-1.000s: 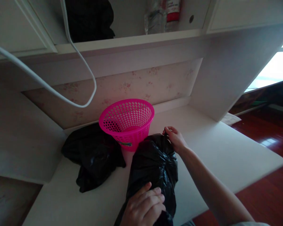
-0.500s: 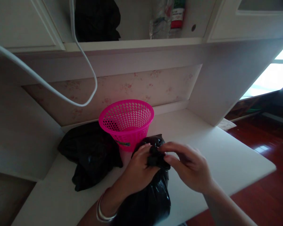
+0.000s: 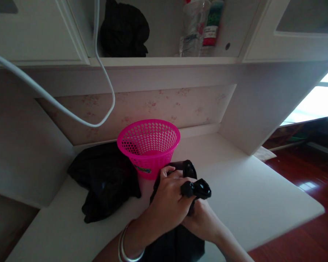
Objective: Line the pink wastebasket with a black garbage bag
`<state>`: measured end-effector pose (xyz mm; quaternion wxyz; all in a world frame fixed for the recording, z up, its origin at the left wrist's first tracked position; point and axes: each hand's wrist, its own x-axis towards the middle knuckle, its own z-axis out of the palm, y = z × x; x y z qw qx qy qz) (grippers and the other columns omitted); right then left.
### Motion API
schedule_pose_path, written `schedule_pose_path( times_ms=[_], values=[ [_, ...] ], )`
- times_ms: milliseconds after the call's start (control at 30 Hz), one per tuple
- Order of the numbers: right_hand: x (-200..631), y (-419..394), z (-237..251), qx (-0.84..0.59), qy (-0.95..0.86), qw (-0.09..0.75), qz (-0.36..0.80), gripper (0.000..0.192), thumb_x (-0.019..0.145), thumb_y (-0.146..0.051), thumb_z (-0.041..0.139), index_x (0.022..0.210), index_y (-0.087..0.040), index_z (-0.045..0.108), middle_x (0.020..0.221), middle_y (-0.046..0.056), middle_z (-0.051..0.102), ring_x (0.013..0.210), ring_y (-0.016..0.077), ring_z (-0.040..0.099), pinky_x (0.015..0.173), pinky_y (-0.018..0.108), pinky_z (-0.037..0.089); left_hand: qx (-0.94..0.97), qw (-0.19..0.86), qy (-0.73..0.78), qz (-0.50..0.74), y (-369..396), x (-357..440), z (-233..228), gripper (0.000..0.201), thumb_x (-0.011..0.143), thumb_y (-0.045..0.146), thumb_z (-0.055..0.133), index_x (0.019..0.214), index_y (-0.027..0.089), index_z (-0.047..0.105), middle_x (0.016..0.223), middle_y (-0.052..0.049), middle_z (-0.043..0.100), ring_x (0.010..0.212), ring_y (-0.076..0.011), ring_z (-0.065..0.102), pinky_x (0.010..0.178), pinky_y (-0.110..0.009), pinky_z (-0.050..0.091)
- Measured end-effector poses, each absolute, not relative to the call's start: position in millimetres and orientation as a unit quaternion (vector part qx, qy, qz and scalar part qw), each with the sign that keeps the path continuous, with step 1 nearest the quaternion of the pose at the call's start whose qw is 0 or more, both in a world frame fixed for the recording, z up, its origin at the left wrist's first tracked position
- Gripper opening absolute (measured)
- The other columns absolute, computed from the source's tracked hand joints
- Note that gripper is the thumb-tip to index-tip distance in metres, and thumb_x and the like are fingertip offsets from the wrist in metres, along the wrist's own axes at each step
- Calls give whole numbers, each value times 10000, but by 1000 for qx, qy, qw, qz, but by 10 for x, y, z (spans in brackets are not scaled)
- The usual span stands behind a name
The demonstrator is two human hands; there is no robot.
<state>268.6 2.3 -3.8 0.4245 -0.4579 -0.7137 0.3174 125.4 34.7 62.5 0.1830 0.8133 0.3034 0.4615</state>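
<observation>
Both hands are clamped on the black bag (image 3: 180, 240) just in front of the pink basket (image 3: 148, 147): left hand (image 3: 169, 198) wrapped round its twisted neck, right hand (image 3: 205, 220) gripping underneath. Left of the basket, touching it, another black bag (image 3: 104, 178) slumps. Above, a white cable (image 3: 71, 116) hangs, with bottles (image 3: 199, 29) on the shelf.

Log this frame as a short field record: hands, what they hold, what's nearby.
left hand: closed on the neck of the black bag, bracelets on the wrist
right hand: under the left, gripping the same bag
bag tails: twisted, sticking out above the hands
pink basket: upright, just behind the bag
second black bag: slumped left of the basket
surface: white desk
</observation>
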Motion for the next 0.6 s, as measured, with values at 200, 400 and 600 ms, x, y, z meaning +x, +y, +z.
schedule_pose_path(
  times_ms=[200, 400, 600],
  values=[
    [2678, 18, -225, -460, -756, 429, 181, 260, 682, -75, 507, 641, -251, 695, 730, 76, 736, 774, 276, 701, 785, 463, 566, 782, 207, 315, 496, 382, 1323, 566, 278, 944, 192, 547, 898, 286, 804, 808, -9, 804, 851, -224, 747, 948, -415, 590],
    [2827, 33, -160, -463, -750, 428, 201, 263, 647, -28, 463, 571, -232, 611, 731, 78, 722, 782, 255, 701, 695, 358, 559, 774, 241, 314, 494, 413, 1445, 567, 279, 915, 90, 536, 888, 235, 773, 828, -9, 807, 850, -210, 747, 933, -400, 593],
    [2800, -180, -141, -534, -666, 437, 283, 307, 802, -205, 589, 1046, -212, 775, 1013, 146, 775, 856, 323, 699, 894, 519, 587, 800, 224, 256, 495, 370, 1503, 604, 357, 905, 75, 569, 1138, 262, 766, 1011, -17, 809, 974, -209, 730, 984, -416, 550]
  ],
)
